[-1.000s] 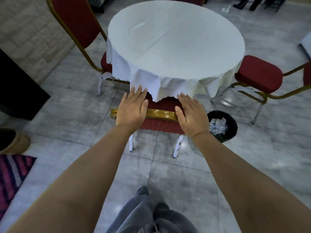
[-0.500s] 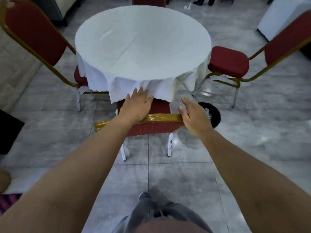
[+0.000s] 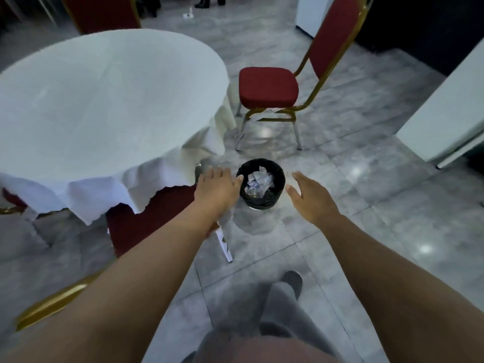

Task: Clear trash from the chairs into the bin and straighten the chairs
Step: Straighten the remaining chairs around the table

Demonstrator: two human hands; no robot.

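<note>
A small black bin [image 3: 277,170] with crumpled clear plastic and paper inside stands on the tiled floor. My left hand [image 3: 217,191] hovers open just left of its rim, and my right hand [image 3: 310,196] is open just right of it; both are empty. The near red chair [image 3: 146,226] with a gold frame is pushed under the white-clothed round table [image 3: 104,100], below my left arm. A second red chair [image 3: 269,86] stands beyond the bin, its seat bare, angled away from the table.
Another red chair back [image 3: 104,11] shows behind the table, and part of a chair [image 3: 10,203] at the far left. A white cloth-covered table [image 3: 445,113] is at the right. My grey-trousered legs and a shoe [image 3: 290,280] are at the bottom.
Both hands have left the near chair's gold backrest and moved right, to either side of the bin. The view has swung right, and the near chair is now lower left.
</note>
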